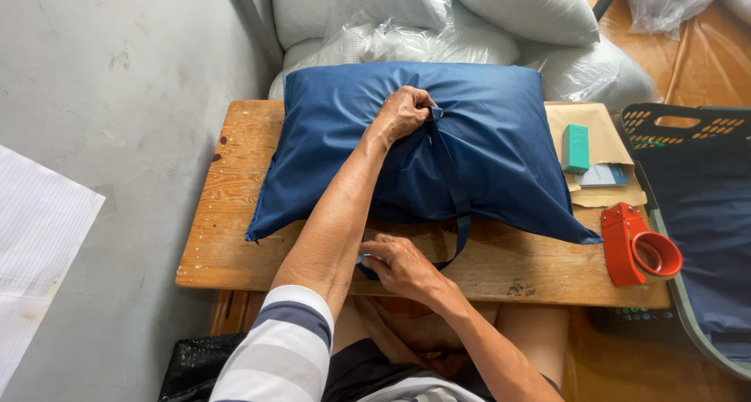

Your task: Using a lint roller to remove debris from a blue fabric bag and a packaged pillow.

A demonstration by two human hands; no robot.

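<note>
A dark blue pillow (501,144) lies across a small wooden table (235,238). A matching blue strap (452,175) runs over the pillow's middle, from its top down past its near edge. My left hand (403,113) reaches over the pillow and pinches the strap's upper end, pressing into the fabric. My right hand (399,263) sits at the table's near edge, closed on the strap's lower end, which loops under the pillow.
A red tape dispenser (637,245) stands at the table's right end, beside a teal box (576,148) on brown envelopes (606,136). A dark crate (696,183) holding blue fabric stands to the right. Plastic-wrapped white pillows (438,19) pile up behind the table. Grey floor lies left.
</note>
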